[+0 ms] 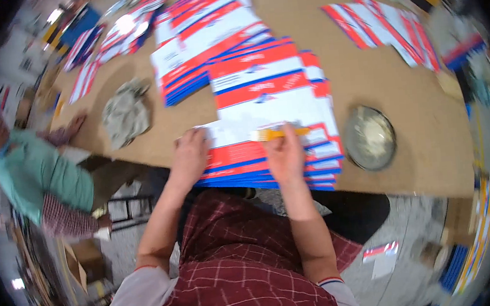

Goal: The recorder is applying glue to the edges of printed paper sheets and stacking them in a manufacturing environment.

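Note:
In front of me, at the table's near edge, lies a fanned stack of red, white and blue printed card sheets [239,153]. My left hand [192,149] rests on the stack's left edge, its fingers laid on the top sheet. Above the sheets' middle, my right hand [284,152] is closed round a yellow-handled brush [278,133], its pale bristle end pointing left. More printed sheets [265,87] overlap the far part of this stack. To the right of the stack stands a round bowl [370,139] with a whitish paste-like mass in it.
Another sheet stack [206,40] lies farther back on the brown table [431,154]. A crumpled grey cloth [127,114] lies at the left, and striped sheets [383,30] at the far right. A person in a green top [48,167] is at the table's left side. Papers [384,260] lie on the floor.

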A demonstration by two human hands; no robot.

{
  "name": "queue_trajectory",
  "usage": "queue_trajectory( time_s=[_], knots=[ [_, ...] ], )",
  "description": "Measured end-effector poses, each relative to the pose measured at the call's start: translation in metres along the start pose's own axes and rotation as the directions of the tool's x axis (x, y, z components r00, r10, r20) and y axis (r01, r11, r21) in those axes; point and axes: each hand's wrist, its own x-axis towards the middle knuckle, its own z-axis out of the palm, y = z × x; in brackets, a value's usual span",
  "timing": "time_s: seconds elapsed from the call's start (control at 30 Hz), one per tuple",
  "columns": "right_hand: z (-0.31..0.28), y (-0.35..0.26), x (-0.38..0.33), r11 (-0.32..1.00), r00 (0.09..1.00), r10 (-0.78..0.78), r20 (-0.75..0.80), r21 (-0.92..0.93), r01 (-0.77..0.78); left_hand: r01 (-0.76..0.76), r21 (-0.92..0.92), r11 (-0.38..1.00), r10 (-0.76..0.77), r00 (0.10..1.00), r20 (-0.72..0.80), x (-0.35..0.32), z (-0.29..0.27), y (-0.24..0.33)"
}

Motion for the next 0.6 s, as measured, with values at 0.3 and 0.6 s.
queue_trajectory(
  time_s=[0.3, 0.6],
  knots=[
    [0.015, 0.024, -0.002, 0.936, 0.965, 0.226, 0.137, -0.305, -0.176, 0.073, 0.016, 0.997, -0.071, 0.993, -0.096, -0.03, 0.011, -0.007],
    [0.017, 0.036, 0.014, 0.954, 0.995, 0.095, 0.012, -0.288, -0.087, 0.15, -0.213, 0.966, -0.164, 0.985, -0.053, -0.016, -0.001, -0.018]
  ],
)
